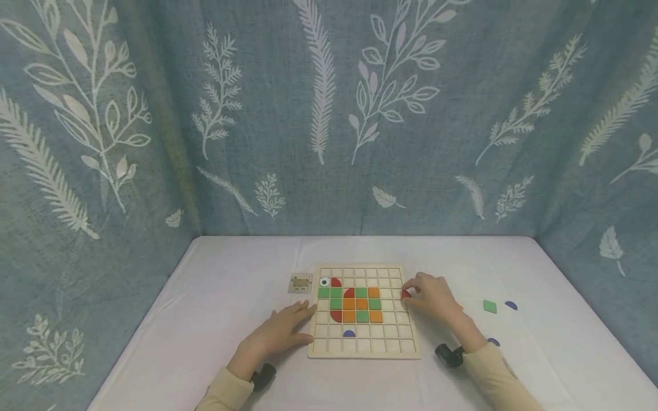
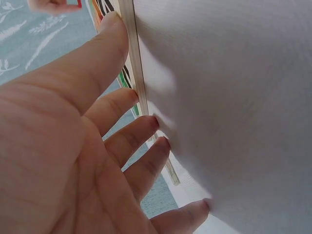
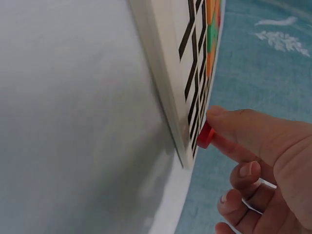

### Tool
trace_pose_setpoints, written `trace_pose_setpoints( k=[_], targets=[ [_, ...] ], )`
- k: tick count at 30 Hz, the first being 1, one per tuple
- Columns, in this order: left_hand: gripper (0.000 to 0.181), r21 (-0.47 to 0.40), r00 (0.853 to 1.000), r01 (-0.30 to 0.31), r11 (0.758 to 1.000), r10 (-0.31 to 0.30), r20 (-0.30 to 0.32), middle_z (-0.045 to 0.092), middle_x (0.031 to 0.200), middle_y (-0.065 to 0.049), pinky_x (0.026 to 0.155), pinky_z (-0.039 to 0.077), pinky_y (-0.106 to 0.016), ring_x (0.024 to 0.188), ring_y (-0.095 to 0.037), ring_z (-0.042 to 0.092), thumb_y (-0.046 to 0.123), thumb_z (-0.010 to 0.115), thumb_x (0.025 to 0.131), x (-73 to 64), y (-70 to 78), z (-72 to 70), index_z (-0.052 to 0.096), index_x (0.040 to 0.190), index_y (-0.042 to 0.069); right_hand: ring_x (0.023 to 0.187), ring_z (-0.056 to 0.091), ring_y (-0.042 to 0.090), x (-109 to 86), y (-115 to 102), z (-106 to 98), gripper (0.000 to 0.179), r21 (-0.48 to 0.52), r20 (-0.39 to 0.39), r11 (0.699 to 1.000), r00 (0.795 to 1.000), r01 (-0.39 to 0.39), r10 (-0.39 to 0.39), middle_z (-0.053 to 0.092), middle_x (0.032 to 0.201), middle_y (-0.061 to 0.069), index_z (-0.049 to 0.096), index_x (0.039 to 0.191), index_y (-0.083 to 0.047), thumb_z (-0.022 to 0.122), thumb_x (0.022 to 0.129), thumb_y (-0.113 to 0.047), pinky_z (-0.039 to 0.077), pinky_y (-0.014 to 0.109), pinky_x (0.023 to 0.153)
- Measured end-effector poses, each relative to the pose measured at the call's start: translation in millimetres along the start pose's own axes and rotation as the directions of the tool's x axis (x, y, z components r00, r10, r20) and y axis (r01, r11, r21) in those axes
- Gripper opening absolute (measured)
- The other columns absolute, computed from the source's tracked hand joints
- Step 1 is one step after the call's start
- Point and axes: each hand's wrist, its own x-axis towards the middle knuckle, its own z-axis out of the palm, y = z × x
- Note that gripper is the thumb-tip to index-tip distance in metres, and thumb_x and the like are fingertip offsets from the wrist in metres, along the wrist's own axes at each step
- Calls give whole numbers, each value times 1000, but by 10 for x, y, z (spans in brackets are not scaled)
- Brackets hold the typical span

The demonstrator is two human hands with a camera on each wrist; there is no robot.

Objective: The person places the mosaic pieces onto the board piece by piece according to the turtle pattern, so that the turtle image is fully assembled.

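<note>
A wooden grid board (image 1: 396,331) lies on the table, bearing green and orange squares, red quarter-round pieces and a white eye piece (image 1: 324,282). My right hand (image 1: 432,297) pinches a red piece (image 3: 205,135) between thumb and index finger over the board's right edge; its full outline is partly covered by the fingers. On the other side, my left hand (image 1: 275,334) rests at the left edge with fingers spread and fairly straight, the thumb (image 2: 114,34) against the rim. A blue half-round piece (image 1: 349,334) sits on the lower part of the grid.
A small picture card (image 1: 300,283) lies by the board's upper left. Right of the right hand are a green square (image 1: 490,306), a blue half-round (image 1: 511,305) and another blue piece (image 1: 493,342) beside the forearm. An orange bit (image 1: 460,307) peeks out behind the right wrist.
</note>
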Motion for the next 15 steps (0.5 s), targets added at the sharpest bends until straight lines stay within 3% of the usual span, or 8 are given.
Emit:
trace_pose_setpoints(
  k=[15],
  targets=[
    [69,-28,1000,-4,1000,5,8,36,146,-16,105,15,-69,136,-37,29,39,66,80,-28,4,15,43,139,12,63,43,9,209,-125,142,20,57,20,989,991,134,-136,57,75,-3,72,95,-14,75,78,-25,32,27,61]
  ],
)
